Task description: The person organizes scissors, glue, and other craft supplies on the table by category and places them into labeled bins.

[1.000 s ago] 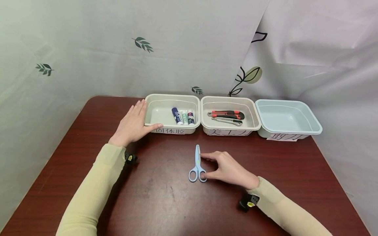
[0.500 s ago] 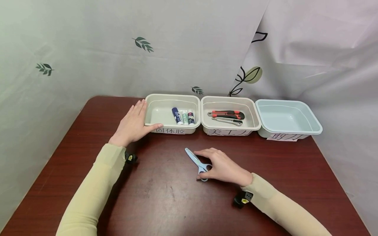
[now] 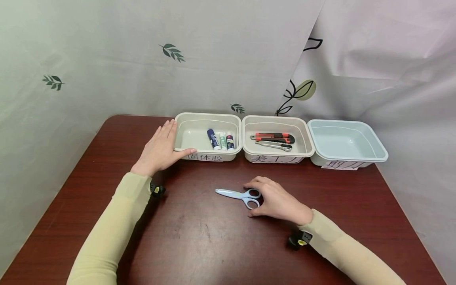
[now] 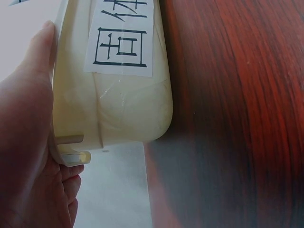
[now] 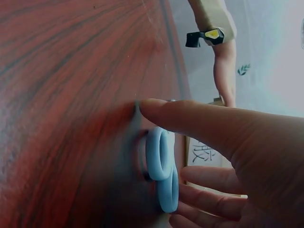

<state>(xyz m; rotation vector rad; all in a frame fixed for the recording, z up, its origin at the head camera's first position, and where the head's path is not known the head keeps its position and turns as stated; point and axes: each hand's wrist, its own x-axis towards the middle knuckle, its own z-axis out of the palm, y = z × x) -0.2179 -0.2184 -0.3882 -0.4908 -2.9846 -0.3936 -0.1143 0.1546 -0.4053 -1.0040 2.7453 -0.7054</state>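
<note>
A pair of light blue scissors [image 3: 233,193] lies on the table, blades pointing left and handle loops to the right. My right hand [image 3: 279,202] is spread around the loops, index finger beyond them and thumb on the near side. In the right wrist view, a gap shows between the thumb [image 5: 183,114] and the scissors' loops [image 5: 159,154]. My left hand [image 3: 156,152] rests against the left corner of the cream box [image 3: 210,116], fingers straight along its side and thumb on its front rim. Several glue sticks [image 3: 221,141] lie in that box.
Beside the cream box stands a beige box [image 3: 278,118] with several utility knives [image 3: 273,140] in it. A light blue box [image 3: 347,142] ends the row at right. Paper labels are stuck on the box fronts. A patterned curtain [image 3: 221,59] hangs behind the table [image 3: 185,245].
The scissors have turned counterclockwise, from blades pointing away to blades pointing left. My right hand moved slightly left, then back right, staying around them. The left hand keeps its place on the box.
</note>
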